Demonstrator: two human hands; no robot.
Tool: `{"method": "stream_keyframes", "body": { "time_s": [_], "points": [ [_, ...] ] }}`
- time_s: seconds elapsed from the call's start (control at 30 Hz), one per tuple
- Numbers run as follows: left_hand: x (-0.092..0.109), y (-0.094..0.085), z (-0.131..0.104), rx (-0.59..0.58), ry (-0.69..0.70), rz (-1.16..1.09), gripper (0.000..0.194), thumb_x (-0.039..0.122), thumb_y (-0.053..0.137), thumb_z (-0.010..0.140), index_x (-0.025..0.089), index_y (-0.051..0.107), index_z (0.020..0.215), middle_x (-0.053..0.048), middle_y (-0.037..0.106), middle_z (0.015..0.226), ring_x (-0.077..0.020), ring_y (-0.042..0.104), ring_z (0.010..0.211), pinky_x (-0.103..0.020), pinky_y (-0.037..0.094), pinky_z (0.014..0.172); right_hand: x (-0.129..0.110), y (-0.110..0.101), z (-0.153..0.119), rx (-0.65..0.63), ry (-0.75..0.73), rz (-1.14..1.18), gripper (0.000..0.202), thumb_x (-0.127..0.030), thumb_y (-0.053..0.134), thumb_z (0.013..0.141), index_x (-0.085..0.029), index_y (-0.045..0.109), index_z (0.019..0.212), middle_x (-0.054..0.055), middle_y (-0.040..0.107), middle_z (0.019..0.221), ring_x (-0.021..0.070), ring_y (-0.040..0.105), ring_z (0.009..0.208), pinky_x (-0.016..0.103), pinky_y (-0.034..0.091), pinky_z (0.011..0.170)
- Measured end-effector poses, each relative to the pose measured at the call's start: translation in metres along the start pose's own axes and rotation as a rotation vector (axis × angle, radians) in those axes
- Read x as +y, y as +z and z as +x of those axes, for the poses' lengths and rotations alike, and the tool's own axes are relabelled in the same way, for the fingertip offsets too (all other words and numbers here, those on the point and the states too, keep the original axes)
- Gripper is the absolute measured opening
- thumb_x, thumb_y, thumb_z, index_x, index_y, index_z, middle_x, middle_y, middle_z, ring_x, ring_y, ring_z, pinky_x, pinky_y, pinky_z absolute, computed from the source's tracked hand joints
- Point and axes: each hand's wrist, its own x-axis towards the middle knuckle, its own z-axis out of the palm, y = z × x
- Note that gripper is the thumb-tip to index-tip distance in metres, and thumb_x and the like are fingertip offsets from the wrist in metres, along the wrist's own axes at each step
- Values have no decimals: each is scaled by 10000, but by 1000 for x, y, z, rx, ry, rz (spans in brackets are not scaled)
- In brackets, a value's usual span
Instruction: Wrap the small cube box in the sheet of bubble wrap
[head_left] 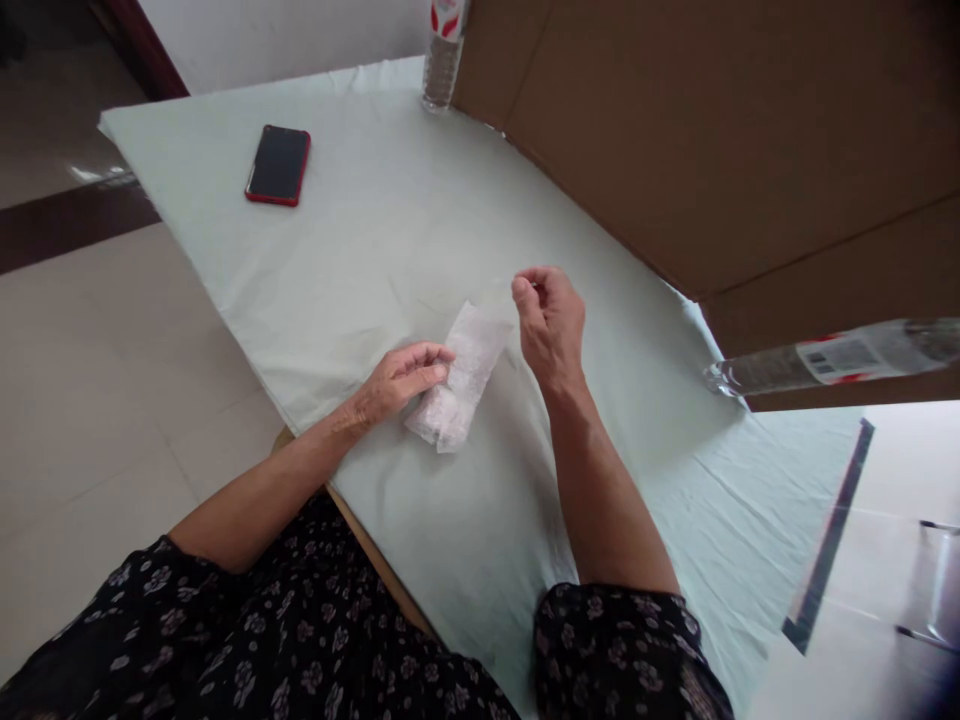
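A small flat packet of bubble wrap (469,365) lies at a slant on the pale green tablecloth, in the middle of the view. At its left edge, my left hand (401,380) holds it between thumb and fingers. My right hand (551,320) is raised just beyond the packet's upper right side, apart from it. Its fingers are curled and pressed against the thumb in a pinch. Whatever may be in that pinch is too small or too clear to make out.
A phone in a red case (277,167) lies at the table's far left. A large brown cardboard sheet (697,130) stands along the right side, with one water bottle (442,65) at its far end and another bottle (832,358) at its near end.
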Motion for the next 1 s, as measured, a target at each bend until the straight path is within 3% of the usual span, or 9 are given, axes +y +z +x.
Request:
{"method": "stream_keyframes", "body": {
  "time_s": [0.1, 0.27, 0.37, 0.5, 0.6, 0.77, 0.9, 1.0],
  "points": [
    [-2, -1, 1, 44, -13, -75, 438, 460, 758, 779, 156, 732, 1094, -83, 733, 1018, -213, 661, 947, -337, 506, 872, -23, -12, -34, 54, 27, -13, 223, -421, 532, 978, -242, 571, 851, -15, 627, 784, 141, 568, 709, 308, 468, 717],
    [-5, -1, 0, 37, -2, -144, 471, 469, 751, 792, 175, 744, 1160, -86, 751, 1016, -235, 691, 968, -359, 535, 863, -36, -3, -77, -283, 137, -165, 381, -586, 716, 822, -238, 559, 813, -10, 625, 702, 147, 535, 601, 309, 410, 610],
    [-4, -2, -1, 39, -2, -153, 460, 471, 723, 816, 165, 745, 1160, -88, 750, 962, -231, 697, 920, -370, 542, 839, -26, 5, -80, -306, 201, -194, 261, -468, 682, 840, -239, 566, 797, -7, 638, 703, 152, 519, 598, 308, 383, 606],
    [-3, -4, 1, 118, 60, -65, 384, 434, 722, 795, 174, 728, 1078, -79, 731, 960, -205, 673, 876, -345, 537, 792, -7, 0, -72, -195, 335, 82, 177, -313, 559, 856, -235, 567, 697, -19, 575, 627, 149, 494, 598, 305, 398, 617],
    [-3, -4, 3, 215, 106, 103, 307, 405, 709, 796, 189, 679, 1011, -38, 667, 865, -168, 617, 782, -310, 514, 716, 6, -3, -71, -136, 488, 378, 193, -372, 593, 839, -232, 579, 708, -8, 608, 673, 157, 529, 641, 304, 439, 637],
    [-3, -1, 1, 425, 340, 490, 241, 370, 728, 752, 189, 635, 882, -74, 613, 1054, -175, 599, 901, -308, 505, 757, 13, 4, -81, -139, 591, 600, 233, -436, 654, 827, -238, 551, 759, -30, 579, 678, 137, 510, 601, 273, 414, 583],
    [2, 0, -1, 400, 330, 600, 283, 422, 738, 737, 202, 600, 851, -4, 567, 861, -119, 507, 675, -289, 471, 669, 6, 9, -83, -193, 571, 664, 288, -507, 654, 833, -253, 520, 814, -21, 635, 748, 154, 567, 650, 285, 460, 620],
    [5, 1, -2, 369, 260, 609, 366, 416, 770, 670, 211, 589, 913, 24, 558, 812, -112, 485, 644, -274, 452, 638, 3, 9, -82, -187, 571, 694, 312, -532, 654, 833, -256, 509, 831, -3, 691, 801, 170, 620, 681, 317, 508, 677]
  ]
}}
